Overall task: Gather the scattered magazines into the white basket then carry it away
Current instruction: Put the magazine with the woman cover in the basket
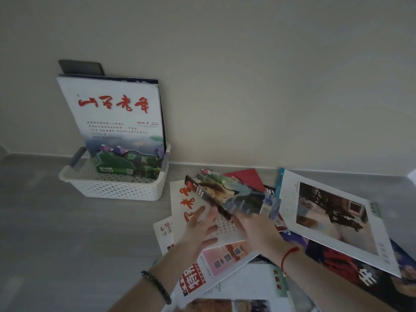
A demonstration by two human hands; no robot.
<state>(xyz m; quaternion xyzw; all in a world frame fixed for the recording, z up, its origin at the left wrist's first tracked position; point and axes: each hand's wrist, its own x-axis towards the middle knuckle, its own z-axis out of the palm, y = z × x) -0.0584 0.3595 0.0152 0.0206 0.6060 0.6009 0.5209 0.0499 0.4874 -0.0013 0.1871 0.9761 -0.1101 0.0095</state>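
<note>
Head view: our right hand grips tilted magazine, just right of white basket. Left hand flat, fingers straight, beside its spine. Loose pile also right of basket, on floor. Risk, we judge: glossy cover slips, pages fan open.
</note>
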